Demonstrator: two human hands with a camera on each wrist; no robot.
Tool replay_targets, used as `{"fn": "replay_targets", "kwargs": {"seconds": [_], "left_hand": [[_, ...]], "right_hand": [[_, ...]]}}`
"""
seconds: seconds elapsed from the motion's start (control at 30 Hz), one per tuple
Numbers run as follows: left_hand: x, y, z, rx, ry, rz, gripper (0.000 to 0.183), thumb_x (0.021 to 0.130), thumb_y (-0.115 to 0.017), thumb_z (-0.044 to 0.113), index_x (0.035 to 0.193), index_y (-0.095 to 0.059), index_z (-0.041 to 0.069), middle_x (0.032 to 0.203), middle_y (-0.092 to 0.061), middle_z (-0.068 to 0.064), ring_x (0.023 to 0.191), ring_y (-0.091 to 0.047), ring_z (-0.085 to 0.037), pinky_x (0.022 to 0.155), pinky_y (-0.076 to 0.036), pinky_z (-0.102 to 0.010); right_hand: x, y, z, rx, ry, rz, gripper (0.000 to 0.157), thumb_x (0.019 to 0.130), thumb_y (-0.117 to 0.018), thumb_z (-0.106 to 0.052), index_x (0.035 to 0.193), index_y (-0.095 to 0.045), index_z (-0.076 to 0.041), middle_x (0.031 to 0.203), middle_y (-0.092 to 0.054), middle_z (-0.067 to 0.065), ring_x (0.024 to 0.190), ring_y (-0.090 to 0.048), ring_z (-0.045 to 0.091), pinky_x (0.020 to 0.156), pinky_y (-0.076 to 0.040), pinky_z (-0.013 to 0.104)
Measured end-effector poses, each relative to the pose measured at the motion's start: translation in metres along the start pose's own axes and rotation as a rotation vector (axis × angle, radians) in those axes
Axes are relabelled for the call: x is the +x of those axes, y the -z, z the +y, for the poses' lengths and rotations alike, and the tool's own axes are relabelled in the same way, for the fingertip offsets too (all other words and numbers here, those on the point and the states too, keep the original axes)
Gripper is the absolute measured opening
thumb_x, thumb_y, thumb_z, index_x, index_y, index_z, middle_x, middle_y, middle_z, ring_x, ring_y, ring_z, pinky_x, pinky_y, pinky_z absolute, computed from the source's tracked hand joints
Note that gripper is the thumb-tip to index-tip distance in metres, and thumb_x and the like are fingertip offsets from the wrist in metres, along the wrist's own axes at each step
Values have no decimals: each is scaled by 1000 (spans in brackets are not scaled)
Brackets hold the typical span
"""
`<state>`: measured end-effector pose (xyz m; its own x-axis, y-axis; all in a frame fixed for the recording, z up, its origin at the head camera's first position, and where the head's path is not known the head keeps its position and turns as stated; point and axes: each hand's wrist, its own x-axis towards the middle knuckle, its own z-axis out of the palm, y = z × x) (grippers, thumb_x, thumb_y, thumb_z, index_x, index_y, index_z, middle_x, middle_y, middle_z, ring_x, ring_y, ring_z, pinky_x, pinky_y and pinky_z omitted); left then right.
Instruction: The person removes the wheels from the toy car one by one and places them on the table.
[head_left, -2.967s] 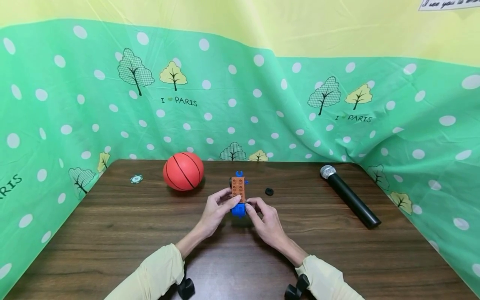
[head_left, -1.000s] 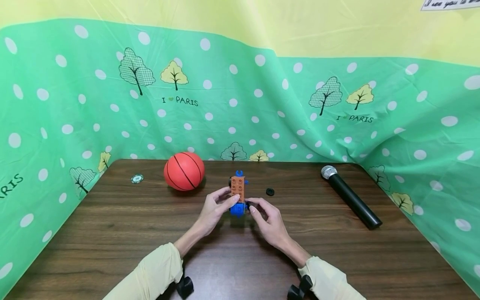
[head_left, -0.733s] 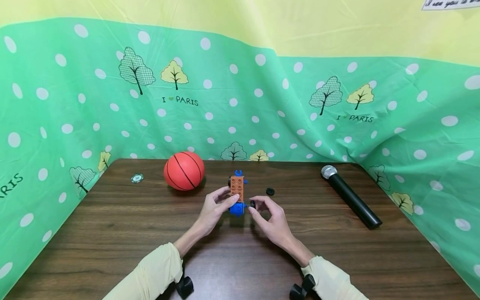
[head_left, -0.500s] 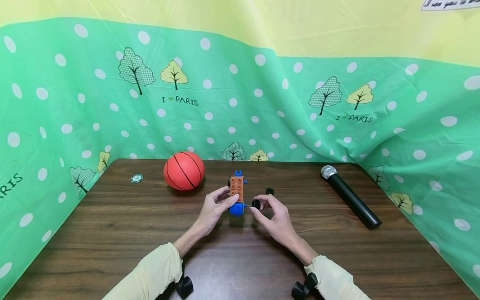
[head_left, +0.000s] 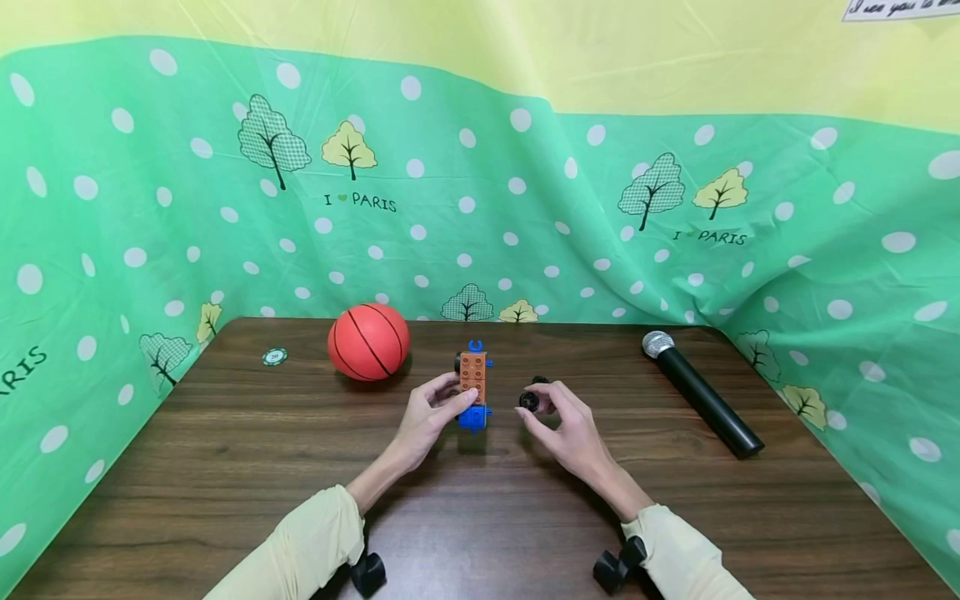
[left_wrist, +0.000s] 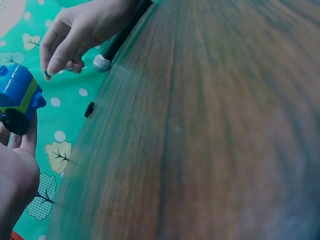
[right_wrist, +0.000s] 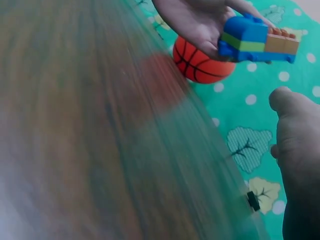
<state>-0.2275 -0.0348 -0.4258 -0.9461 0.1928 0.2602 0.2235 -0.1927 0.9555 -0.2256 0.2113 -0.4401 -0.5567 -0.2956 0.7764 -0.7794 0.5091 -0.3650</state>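
Note:
My left hand (head_left: 426, 422) holds a toy block truck (head_left: 473, 379) above the table, thumb on its orange studded bed and fingers behind its left side. The truck's cab (left_wrist: 17, 87) is blue with a green band, and a black wheel (left_wrist: 16, 122) sits on one side of it. Bare blue axle pegs stick out on the truck's right side. To its right, apart from it, my right hand (head_left: 567, 429) pinches a loose black wheel (head_left: 528, 402) between thumb and fingers. Another black wheel (head_left: 541, 380) lies on the table just behind those fingers, partly hidden in the head view.
A red toy basketball (head_left: 368, 342) sits at the back left, with a poker chip (head_left: 274, 357) farther left. On the right lies a black microphone (head_left: 705, 396) with a silver head. Green dotted cloth (head_left: 465, 225) hangs around the wooden table (head_left: 247, 450).
The right hand has drawn the black wheel off the truck's right cab side, baring a blue peg, and moved right with it. The left hand and truck have stayed almost still.

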Motion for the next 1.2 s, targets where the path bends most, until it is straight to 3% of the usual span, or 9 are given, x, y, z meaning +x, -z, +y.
{"fn": "replay_targets", "kwargs": {"seconds": [0.47,0.77,1.2], "left_hand": [[1,1,-1,-18,7,-6,39,93,-71,10,125,-64,-11,106,-71,-8,99,-65,-15,87,-54,-25],[1,2,-2,-16,7,-11,40,93,-72,11,126,-64,-10,107,-71,-9,100,-64,-16,87,-53,-25],[2,2,-4,-6,-12,-19,39,94,-71,11,125,-64,-11,105,-71,-8,98,-64,-15,88,-53,-25]], "right_hand": [[-1,14,25,-106,-22,27,29,82,-82,0,108,-69,-1,85,-58,5,75,-56,19,63,-47,32],[-3,23,45,-181,-61,20,30,82,-84,-1,108,-69,-1,85,-57,6,75,-53,15,63,-40,22],[-3,27,63,-261,-141,-38,29,86,-84,-5,110,-69,-1,89,-59,7,77,-56,18,64,-47,35]]}}
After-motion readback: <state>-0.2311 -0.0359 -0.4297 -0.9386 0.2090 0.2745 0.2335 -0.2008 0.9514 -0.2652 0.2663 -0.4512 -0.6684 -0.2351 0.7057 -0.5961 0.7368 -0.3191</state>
